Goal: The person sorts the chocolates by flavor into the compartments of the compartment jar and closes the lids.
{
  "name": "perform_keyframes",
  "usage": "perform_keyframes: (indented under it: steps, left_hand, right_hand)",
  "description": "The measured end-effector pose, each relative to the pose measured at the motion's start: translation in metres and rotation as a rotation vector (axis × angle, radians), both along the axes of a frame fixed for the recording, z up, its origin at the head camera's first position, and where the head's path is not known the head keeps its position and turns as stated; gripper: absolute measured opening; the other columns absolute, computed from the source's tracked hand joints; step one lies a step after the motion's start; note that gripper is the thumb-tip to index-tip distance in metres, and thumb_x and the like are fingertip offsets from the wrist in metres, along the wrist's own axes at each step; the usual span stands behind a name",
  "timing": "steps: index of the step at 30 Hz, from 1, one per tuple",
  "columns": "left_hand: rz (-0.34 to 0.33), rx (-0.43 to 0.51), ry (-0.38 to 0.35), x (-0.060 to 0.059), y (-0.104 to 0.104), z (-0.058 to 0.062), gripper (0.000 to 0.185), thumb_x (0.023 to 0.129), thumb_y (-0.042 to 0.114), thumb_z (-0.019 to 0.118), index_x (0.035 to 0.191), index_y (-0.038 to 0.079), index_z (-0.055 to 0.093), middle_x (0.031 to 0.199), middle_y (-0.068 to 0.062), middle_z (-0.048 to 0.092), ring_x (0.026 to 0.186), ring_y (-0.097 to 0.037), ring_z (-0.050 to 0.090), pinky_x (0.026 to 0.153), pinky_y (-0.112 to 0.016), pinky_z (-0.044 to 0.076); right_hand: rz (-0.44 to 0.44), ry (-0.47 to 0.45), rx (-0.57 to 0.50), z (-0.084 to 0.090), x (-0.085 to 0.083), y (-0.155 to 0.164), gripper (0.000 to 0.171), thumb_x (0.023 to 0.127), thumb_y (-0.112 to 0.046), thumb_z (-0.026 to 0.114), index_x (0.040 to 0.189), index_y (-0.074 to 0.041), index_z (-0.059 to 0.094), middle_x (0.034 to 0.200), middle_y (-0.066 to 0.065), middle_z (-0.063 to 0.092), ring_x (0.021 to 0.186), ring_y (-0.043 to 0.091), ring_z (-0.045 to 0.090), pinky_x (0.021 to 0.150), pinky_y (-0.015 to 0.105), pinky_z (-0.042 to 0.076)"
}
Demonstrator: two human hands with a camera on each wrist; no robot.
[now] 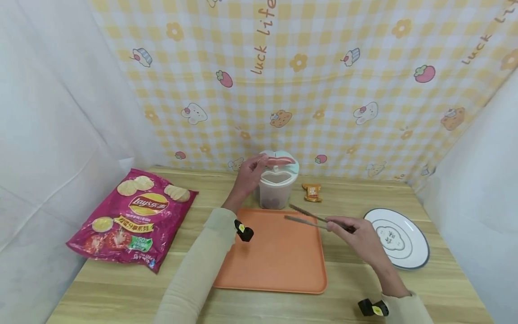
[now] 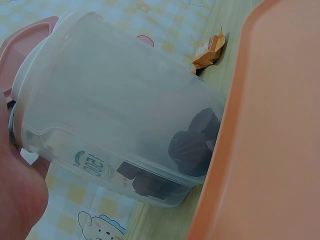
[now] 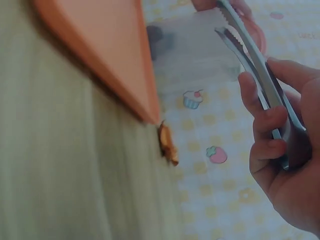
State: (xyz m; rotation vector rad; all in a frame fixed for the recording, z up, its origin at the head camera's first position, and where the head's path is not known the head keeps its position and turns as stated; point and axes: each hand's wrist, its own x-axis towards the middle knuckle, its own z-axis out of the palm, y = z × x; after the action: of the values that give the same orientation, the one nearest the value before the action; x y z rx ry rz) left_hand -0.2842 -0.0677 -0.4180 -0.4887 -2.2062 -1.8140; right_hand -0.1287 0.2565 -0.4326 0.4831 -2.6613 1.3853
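Head view has my left hand [image 1: 250,173] at the pink lid [image 1: 279,159] of the clear canister [image 1: 276,189], fingers curled on the lid's edge and lifting it; my right hand [image 1: 356,234] has its fingers clamped round the handles of the metal tongs [image 1: 311,218], whose tips stand apart and aim toward eleven o'clock at the canister; the canister sits at the twelve o'clock edge of the orange tray [image 1: 279,256], with dark pieces [image 2: 192,145] lying at its bottom.

To do this well, I judge the lid should swing fully clear before the tongs go in; the mouth is narrow, so I would bring the tips in from above rather than slantwise, and steady the canister so it does not tip.

For room, the tray's bare middle lies open under both wrists; the small orange packet [image 1: 312,191] lies at one o'clock, just beside the canister; the white plate [image 1: 398,238] sits at three o'clock near my right wrist; the chip bag [image 1: 133,216] lies at nine o'clock, well apart; the worktop [image 1: 121,288] ends at a curtain close behind the canister.
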Motion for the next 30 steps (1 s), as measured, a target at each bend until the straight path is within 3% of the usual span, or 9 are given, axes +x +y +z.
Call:
perform_keyframes:
  steps: [5, 10, 14, 17, 21, 23, 27, 30]
  left_hand:
    - [0.003, 0.004, -0.008, 0.000, 0.000, 0.000, 0.039, 0.109, 0.032, 0.055, 0.093, 0.003, 0.076, 0.128, -0.006, 0.068, 0.128, -0.018, 0.056, 0.110, -0.039, 0.040]
    - [0.010, -0.001, -0.015, 0.001, 0.001, 0.001, 0.039, 0.108, 0.033, 0.055, 0.098, 0.003, 0.078, 0.135, -0.009, 0.066, 0.132, -0.021, 0.054, 0.111, -0.041, 0.039]
    - [0.016, -0.017, -0.022, 0.000, 0.000, 0.000, 0.039, 0.109, 0.034, 0.054, 0.096, 0.004, 0.077, 0.136, -0.008, 0.065, 0.133, -0.021, 0.053, 0.112, -0.040, 0.038]
    - [0.022, -0.029, -0.028, 0.000, 0.000, -0.001, 0.040, 0.109, 0.035, 0.054, 0.095, 0.005, 0.077, 0.138, -0.008, 0.064, 0.135, -0.021, 0.052, 0.114, -0.039, 0.037]
    - [0.028, -0.030, -0.038, 0.001, 0.000, 0.000, 0.041, 0.108, 0.036, 0.054, 0.097, 0.004, 0.077, 0.142, -0.010, 0.061, 0.137, -0.023, 0.050, 0.115, -0.040, 0.036]
    - [0.031, -0.023, -0.043, 0.001, 0.000, 0.000, 0.041, 0.108, 0.036, 0.055, 0.099, 0.003, 0.077, 0.142, -0.010, 0.061, 0.137, -0.024, 0.050, 0.114, -0.040, 0.037]
    - [0.029, -0.005, -0.045, 0.001, 0.000, 0.001, 0.040, 0.108, 0.033, 0.056, 0.099, 0.001, 0.077, 0.141, -0.012, 0.062, 0.137, -0.025, 0.051, 0.114, -0.040, 0.036]
    - [0.023, -0.001, -0.043, 0.001, 0.001, 0.001, 0.040, 0.108, 0.033, 0.056, 0.097, 0.001, 0.077, 0.140, -0.012, 0.062, 0.136, -0.024, 0.051, 0.114, -0.039, 0.036]
  right_hand:
    - [0.090, -0.038, 0.012, -0.013, 0.005, 0.012, 0.018, 0.101, -0.017, 0.070, 0.114, -0.011, 0.080, 0.105, 0.002, 0.078, 0.093, 0.015, 0.073, 0.073, 0.026, 0.058]
    - [0.142, -0.041, 0.028, -0.019, 0.010, 0.020, 0.016, 0.101, -0.010, 0.068, 0.111, -0.010, 0.081, 0.095, 0.004, 0.078, 0.088, 0.018, 0.074, 0.067, 0.027, 0.057]
    - [0.185, -0.077, 0.039, -0.022, 0.012, 0.026, 0.016, 0.101, -0.009, 0.067, 0.110, -0.009, 0.080, 0.097, 0.004, 0.078, 0.086, 0.017, 0.074, 0.065, 0.027, 0.056]
    - [0.214, -0.099, 0.054, -0.025, 0.012, 0.031, 0.016, 0.102, -0.011, 0.067, 0.109, -0.007, 0.080, 0.097, 0.004, 0.078, 0.074, 0.010, 0.069, 0.059, 0.025, 0.053]
    - [0.228, -0.114, 0.079, -0.028, 0.008, 0.036, 0.017, 0.102, -0.015, 0.067, 0.108, -0.007, 0.081, 0.089, 0.001, 0.077, 0.056, 0.003, 0.052, 0.049, 0.025, 0.046]
    - [0.230, -0.120, 0.085, -0.029, 0.007, 0.037, 0.017, 0.102, -0.016, 0.067, 0.107, -0.008, 0.081, 0.088, 0.000, 0.077, 0.054, 0.003, 0.051, 0.048, 0.025, 0.046]
    - [0.247, -0.117, 0.105, -0.028, 0.007, 0.037, 0.017, 0.102, -0.016, 0.067, 0.108, -0.008, 0.081, 0.095, 0.000, 0.078, 0.075, 0.009, 0.069, 0.063, 0.025, 0.055]
    - [0.252, -0.104, 0.127, -0.028, 0.007, 0.037, 0.017, 0.102, -0.014, 0.067, 0.109, -0.007, 0.080, 0.101, 0.002, 0.078, 0.093, 0.012, 0.072, 0.075, 0.026, 0.057]
